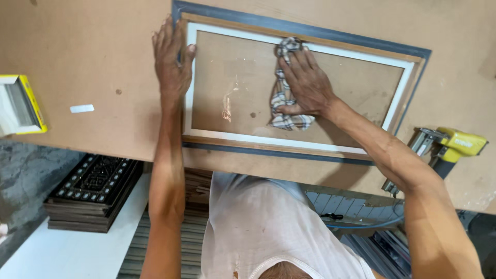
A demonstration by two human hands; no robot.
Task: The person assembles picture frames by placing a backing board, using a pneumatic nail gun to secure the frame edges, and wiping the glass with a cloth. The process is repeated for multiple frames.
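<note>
Head view, looking down over the person's white undershirt [268,227] at a brown board worktable [103,46].

Nearest, below the table's edge on the left, a stack of dark ornate frames [90,194] rests on a white surface. To the right, grey slatted strips [336,201] lie under the table edge.

On the table's near right edge lies a yellow staple gun [444,147], just beside the right forearm and clear of the hand.

The picture frame [305,150] lies flat in the middle of the table, glass side up, with a blue outer border, a wooden moulding and a white inner mat around a brown panel. A pale smear [227,106] shows on the panel left of centre.

The right hand [305,85] lies palm down on the far middle part of the panel, fingers spread and pressing a checked cloth [284,98]. The cloth is bunched beneath and to the left of the palm, its end trailing toward the near side; it is pinned under the hand rather than gripped in a fist.

The left hand [171,59] lies flat and open over the frame's far left corner, thumb on the white mat, fingers pointing away; it grasps nothing.

At the far left edge sits a yellow-edged box [20,106], and a small white strip [82,108] lies on the board between it and the frame.
</note>
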